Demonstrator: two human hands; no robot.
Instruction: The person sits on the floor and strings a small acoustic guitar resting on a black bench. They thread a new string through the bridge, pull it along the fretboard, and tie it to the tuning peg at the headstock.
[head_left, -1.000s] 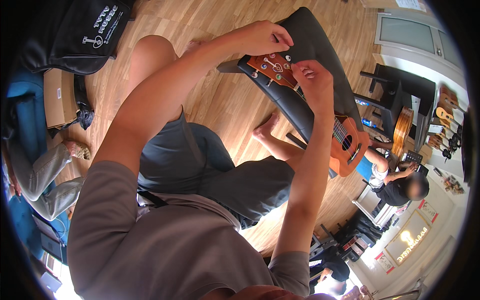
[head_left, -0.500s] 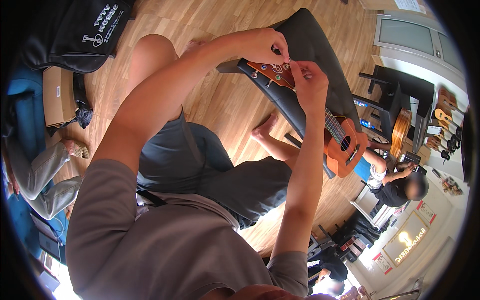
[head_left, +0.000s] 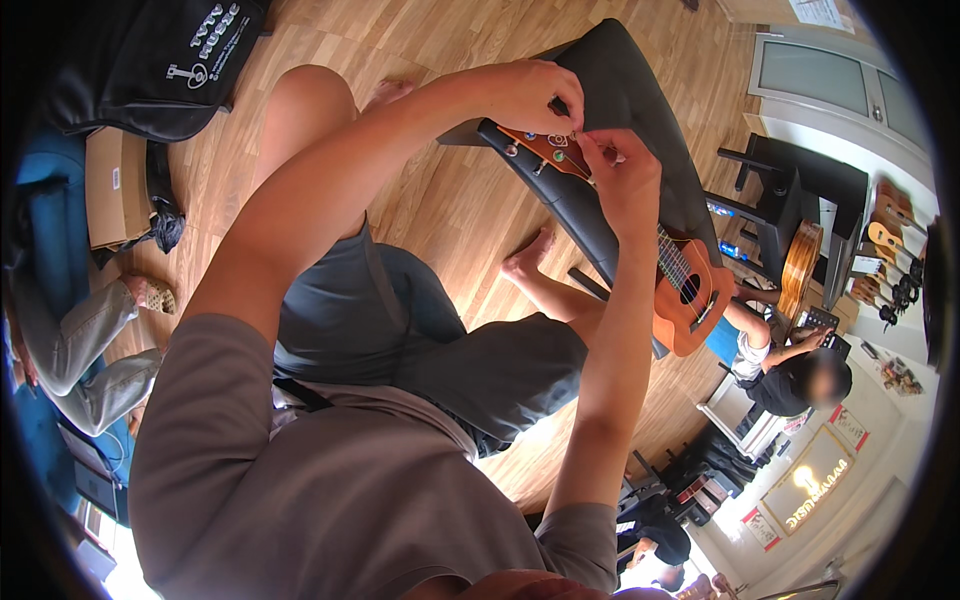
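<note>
A brown ukulele (head_left: 690, 300) lies along a black padded bench (head_left: 640, 100), its headstock (head_left: 545, 146) pointing away from me, with metal tuning pegs on it. At the far edge of the headstock, my left hand (head_left: 535, 97) is closed in a pinch, a small dark patch showing between its fingers. My right hand (head_left: 625, 178) meets it from the right, thumb and forefinger pinched, over the upper neck. The fingertips of both hands nearly touch beside a peg. Whatever they pinch is too small to make out. Strings run down the neck to the body.
A cardboard box (head_left: 118, 190) and a black bag (head_left: 160, 65) are at the left, near a seated person's legs (head_left: 95, 340). To the right are another seated person (head_left: 795, 380), dark stands (head_left: 800, 190), a guitar body (head_left: 801, 265) and instruments hung on the wall (head_left: 888, 235).
Both hands have shifted slightly nearer to me, and their fingertips are closer together at the peg. The ukulele appears almost unmoved.
</note>
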